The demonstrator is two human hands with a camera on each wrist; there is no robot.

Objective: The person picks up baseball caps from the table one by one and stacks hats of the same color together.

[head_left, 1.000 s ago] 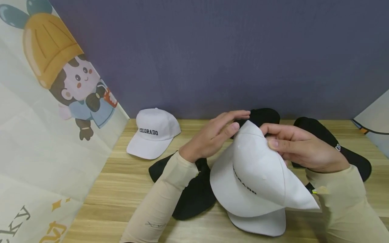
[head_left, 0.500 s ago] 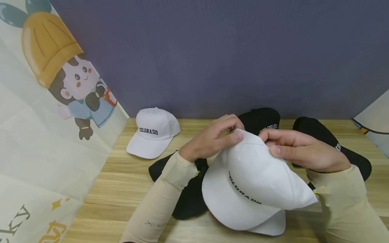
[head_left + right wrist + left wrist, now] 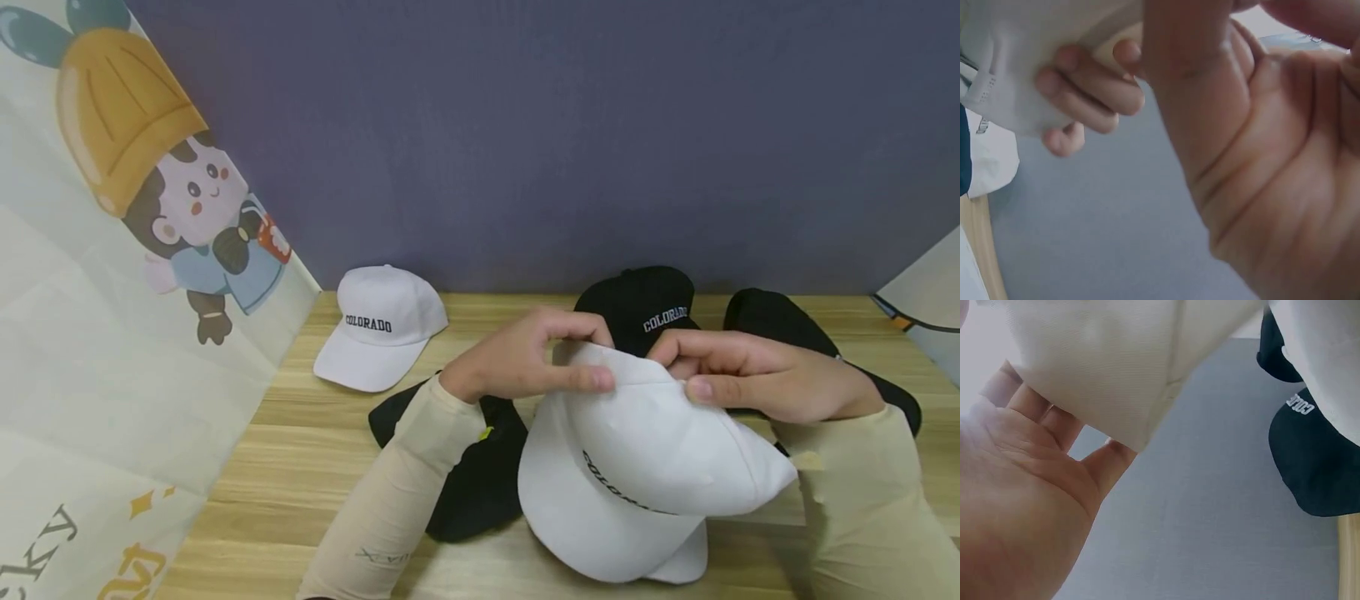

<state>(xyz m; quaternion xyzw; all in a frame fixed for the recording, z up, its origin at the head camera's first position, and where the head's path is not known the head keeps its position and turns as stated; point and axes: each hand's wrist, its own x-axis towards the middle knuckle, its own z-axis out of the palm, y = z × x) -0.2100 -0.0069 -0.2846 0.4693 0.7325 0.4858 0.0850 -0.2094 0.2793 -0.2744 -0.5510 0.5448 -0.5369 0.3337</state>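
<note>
Both hands hold a white baseball cap with COLORADO lettering, tilted with its brim toward the lower left. At the cap's upper left edge, my left hand pinches the fabric, thumb on the outside and fingers inside. My right hand pinches the same edge a little to the right, its thumb on the outer face. In the right wrist view the left fingers lie against the cap's inner side. Beneath the held cap, another white brim shows; the rest of that cap is hidden.
Another white COLORADO cap stands at the back left. A black cap lies under the left forearm. Two more black caps stand behind the hands, one in the middle and one at the right. A dark panel rises behind the table.
My left hand, at first with straight fingers beside the cap, has closed on its edge. The cap has come down slightly and tipped, and the black cap behind shows more.
</note>
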